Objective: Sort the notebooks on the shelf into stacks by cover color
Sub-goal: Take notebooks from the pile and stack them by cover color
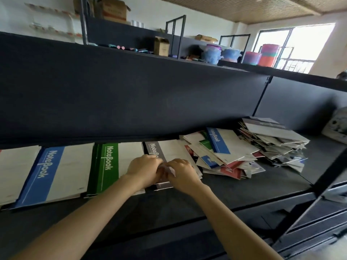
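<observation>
Sorted stacks lie side by side on the dark shelf (187, 207): a blue-banded notebook stack (48, 175) at left, a green-banded stack (110, 166) in the middle, and a grey-banded stack (169, 151) to its right. My left hand (144, 171) and my right hand (183, 175) meet over the grey stack. Together they pinch a small whitish thing (169, 169), blurred and mostly hidden by the fingers. A jumbled heap of mixed notebooks (234, 156), blue, green, red and white, sprawls to the right.
The upper shelf board (131, 94) hangs low over the stacks. Another white notebook (16, 169) lies at the far left edge. A black upright post (308, 199) rises at the right front. Boxes and coloured plastic containers (262, 53) stand on the top shelf.
</observation>
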A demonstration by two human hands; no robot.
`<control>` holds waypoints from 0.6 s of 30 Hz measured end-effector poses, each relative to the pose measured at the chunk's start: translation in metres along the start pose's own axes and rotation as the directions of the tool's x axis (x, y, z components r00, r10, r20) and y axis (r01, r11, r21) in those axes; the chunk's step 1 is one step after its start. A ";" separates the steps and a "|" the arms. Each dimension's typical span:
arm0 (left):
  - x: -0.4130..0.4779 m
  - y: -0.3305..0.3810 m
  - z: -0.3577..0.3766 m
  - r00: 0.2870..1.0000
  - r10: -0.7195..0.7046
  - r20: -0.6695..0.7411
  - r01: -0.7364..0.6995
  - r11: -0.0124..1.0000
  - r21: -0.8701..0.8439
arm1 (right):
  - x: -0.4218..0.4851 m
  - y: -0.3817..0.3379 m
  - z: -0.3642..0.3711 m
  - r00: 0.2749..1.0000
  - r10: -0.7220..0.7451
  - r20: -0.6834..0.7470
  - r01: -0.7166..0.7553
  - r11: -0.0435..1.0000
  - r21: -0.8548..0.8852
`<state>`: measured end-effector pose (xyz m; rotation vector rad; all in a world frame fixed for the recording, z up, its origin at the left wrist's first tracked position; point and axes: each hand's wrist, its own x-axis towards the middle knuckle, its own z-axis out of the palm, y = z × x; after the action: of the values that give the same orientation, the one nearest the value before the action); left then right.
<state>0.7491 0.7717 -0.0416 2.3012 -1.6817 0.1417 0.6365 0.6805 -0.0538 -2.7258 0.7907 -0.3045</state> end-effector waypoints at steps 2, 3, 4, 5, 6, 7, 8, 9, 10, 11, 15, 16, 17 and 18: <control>0.011 0.010 0.008 1.000 0.009 0.010 -0.010 1.000 0.026 | -0.004 0.018 -0.012 0.999 0.050 -0.018 -0.050 0.999 -0.010; 0.016 0.014 0.012 1.000 0.014 0.014 -0.014 0.999 0.033 | -0.005 0.028 -0.018 0.998 0.063 -0.032 -0.063 0.998 -0.014; 0.021 0.019 0.015 1.000 0.018 0.009 -0.019 0.999 0.034 | -0.006 0.037 -0.024 0.996 0.075 -0.045 -0.076 0.997 -0.017; 0.026 0.024 0.018 1.000 0.025 0.001 -0.025 0.999 0.033 | -0.006 0.047 -0.030 0.994 0.084 -0.066 -0.085 0.996 -0.022; 0.030 0.029 0.020 0.999 0.032 -0.007 -0.031 0.999 0.026 | -0.006 0.056 -0.035 0.992 0.090 -0.086 -0.093 0.995 -0.029; 0.034 0.034 0.022 0.999 0.039 -0.013 -0.039 0.999 0.018 | -0.006 0.065 -0.042 0.990 0.091 -0.112 -0.096 0.995 -0.035; 0.038 0.039 0.024 0.999 0.047 -0.008 -0.047 0.999 0.017 | -0.006 0.073 -0.048 0.986 0.105 -0.130 -0.111 0.993 -0.037; 0.042 0.043 0.025 0.998 0.056 0.001 -0.056 0.998 0.023 | -0.006 0.082 -0.053 0.981 0.122 -0.151 -0.129 0.991 -0.035; 0.046 0.048 0.027 0.998 0.063 0.014 -0.063 0.998 0.030 | -0.006 0.090 -0.059 0.975 0.148 -0.165 -0.155 0.987 -0.031; 0.049 0.051 0.029 0.997 0.069 0.024 -0.070 0.997 0.036 | -0.005 0.098 -0.063 0.969 0.166 -0.185 -0.174 0.984 -0.029; 0.060 0.066 0.036 0.997 0.067 0.047 -0.069 0.996 0.063 | 0.002 0.124 -0.074 0.936 0.278 -0.216 -0.294 0.955 -0.044; 0.061 0.069 0.038 0.996 0.065 0.053 -0.068 0.995 0.066 | 0.005 0.128 -0.076 0.931 0.300 -0.209 -0.313 0.950 -0.027; 0.062 0.072 0.039 0.996 0.065 0.060 -0.069 0.995 0.071 | 0.008 0.130 -0.078 0.927 0.319 -0.200 -0.325 0.946 0.000; 0.063 0.075 0.041 0.996 0.061 0.072 -0.067 0.994 0.082 | 0.011 0.131 -0.078 0.923 0.338 -0.184 -0.340 0.940 0.025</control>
<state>0.6943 0.6809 -0.0520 2.3391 -1.8180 0.1511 0.5600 0.5518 -0.0222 -2.5285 1.2961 -0.4822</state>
